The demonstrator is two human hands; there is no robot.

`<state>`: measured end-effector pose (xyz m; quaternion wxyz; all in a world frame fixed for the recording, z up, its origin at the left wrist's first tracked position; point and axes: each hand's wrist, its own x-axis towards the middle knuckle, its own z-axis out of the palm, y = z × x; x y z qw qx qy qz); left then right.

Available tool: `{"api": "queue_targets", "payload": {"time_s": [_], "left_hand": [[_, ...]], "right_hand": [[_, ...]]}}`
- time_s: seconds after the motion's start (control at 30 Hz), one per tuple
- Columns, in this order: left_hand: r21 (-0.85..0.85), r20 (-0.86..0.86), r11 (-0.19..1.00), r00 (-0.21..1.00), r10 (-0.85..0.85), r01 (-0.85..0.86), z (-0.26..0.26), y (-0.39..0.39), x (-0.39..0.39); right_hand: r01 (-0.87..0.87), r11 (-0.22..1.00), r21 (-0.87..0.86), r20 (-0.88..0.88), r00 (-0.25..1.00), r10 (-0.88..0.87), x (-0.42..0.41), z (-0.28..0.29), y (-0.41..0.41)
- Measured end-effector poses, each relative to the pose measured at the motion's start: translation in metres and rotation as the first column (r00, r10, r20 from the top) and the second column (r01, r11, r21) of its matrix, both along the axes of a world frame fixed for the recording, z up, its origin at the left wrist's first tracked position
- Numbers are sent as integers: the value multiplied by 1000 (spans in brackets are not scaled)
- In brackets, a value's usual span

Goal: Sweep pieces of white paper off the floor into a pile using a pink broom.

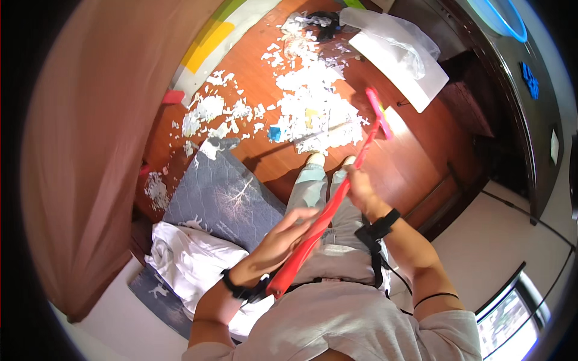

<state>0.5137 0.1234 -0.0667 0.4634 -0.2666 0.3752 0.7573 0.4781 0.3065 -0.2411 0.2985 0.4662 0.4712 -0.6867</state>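
A broom with a red handle (325, 219) runs diagonally in front of my body, its pink head (378, 113) at the floor just right of a heap of torn white paper (320, 113). My right hand (359, 182) is closed around the middle of the handle. Nearer the handle's top end, my left hand (293, 230) lies against its left side with the fingers extended; whether it grips the handle is hidden. More paper scraps (203, 113) lie scattered to the left, and a small blue piece (274, 133) sits at the heap's left edge.
A low bed or cushion with a grey patterned cover (226, 194) stands at left, with white cloth (194, 257) on it. A white board (402, 67) and clear plastic lie at the upper right. A dark table (505, 58) lines the right side. A brown curtain (95, 135) hangs at left.
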Motion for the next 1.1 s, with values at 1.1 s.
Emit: {"api": "queue_targets", "payload": {"time_s": [1.1], "left_hand": [[-366, -860, 919, 428, -276, -144, 4, -56, -5]], "right_hand": [[303, 912, -276, 185, 948, -259, 10, -35, -71]]}}
